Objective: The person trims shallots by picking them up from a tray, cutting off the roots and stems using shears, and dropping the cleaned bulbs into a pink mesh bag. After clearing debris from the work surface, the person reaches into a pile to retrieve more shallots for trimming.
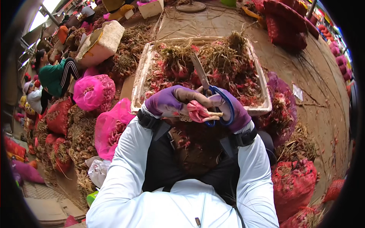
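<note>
My left hand (168, 99), in a purple glove with soiled fingers, grips a pinkish-red bulb (196, 111) that looks like a shallot. The bulb's pale stalk ends point right. In my right purple glove, my right hand (235, 109) holds a pair of scissors (202, 72) by the blue handles. Their metal blades point up and away from me, over a white foam tray (266, 98); how far apart they are is hard to tell. Dried-topped bulb bunches (178, 61) and loose red skins (239, 88) lie in that tray. Both hands meet above its near edge.
Pink mesh bags (88, 92) of bulbs stand at left, beside heaps of dried bulbs (82, 134). A purple mesh bag (281, 114) touches the tray's right side. Red sacks (293, 185) stand at lower right. A person in green (51, 75) sits at far left near a foam box (101, 42).
</note>
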The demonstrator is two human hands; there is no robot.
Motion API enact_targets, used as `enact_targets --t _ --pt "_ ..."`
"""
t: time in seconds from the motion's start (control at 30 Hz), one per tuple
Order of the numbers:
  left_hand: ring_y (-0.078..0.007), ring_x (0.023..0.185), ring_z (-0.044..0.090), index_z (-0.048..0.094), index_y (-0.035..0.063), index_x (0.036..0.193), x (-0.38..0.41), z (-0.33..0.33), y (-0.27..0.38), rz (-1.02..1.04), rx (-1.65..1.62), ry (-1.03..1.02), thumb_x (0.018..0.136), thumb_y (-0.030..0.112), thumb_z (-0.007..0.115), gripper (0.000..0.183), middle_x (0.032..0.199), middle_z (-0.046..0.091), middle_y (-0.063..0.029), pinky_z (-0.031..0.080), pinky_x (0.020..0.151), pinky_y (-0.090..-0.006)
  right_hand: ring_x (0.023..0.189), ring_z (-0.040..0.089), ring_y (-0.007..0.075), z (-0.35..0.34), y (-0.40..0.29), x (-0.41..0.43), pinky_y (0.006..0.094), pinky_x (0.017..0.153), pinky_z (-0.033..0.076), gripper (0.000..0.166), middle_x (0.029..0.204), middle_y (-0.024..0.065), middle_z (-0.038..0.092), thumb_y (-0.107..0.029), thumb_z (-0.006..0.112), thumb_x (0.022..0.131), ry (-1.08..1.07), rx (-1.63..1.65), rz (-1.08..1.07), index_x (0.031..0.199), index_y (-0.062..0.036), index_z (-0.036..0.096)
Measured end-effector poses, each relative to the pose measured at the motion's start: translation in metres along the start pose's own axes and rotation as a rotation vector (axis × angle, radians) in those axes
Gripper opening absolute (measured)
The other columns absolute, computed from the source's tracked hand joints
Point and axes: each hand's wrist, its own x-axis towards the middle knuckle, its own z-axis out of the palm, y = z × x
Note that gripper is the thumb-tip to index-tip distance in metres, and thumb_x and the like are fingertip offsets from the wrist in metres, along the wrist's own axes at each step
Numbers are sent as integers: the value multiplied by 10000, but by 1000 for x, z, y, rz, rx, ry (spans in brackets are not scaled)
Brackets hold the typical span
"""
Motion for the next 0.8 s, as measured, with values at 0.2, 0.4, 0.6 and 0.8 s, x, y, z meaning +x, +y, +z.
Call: enact_targets --t 0.2,0.4,0.6,0.8 --pt "-148 854 628 451 32 1302 -3 -25 -4 187 -174 151 823 115 713 552 1122 609 -101 512 714 -258 700 583 94 -29 33 30 240 642 491 311 798 34 619 -52 688 778 687 -816 -204 1054 -9 552" --pt "-120 887 538 338 153 1444 11 -19 -15 328 -365 270 913 131 597 591 1322 508 -48 449 753 -270 811 577 90 8 7 16 213 676 487 367 1006 63 596 -4 698 800 537 34 -442 1106 -45 499" --pt "-94 917 564 348 119 1430 22 -10 -26 -54 67 421 916 179 618 584 1124 575 -9 470 749 -245 793 589 94 3 17 27 217 691 498 372 935 40 583 24 671 805 497 -7 -445 1128 -32 495" --pt "-89 945 562 461 -13 1277 34 2 -18 180 313 585 857 122 685 495 1062 597 -26 470 839 -239 777 605 103 -6 18 23 222 686 508 364 938 47 594 64 625 816 511 -215 -426 1143 -14 484"
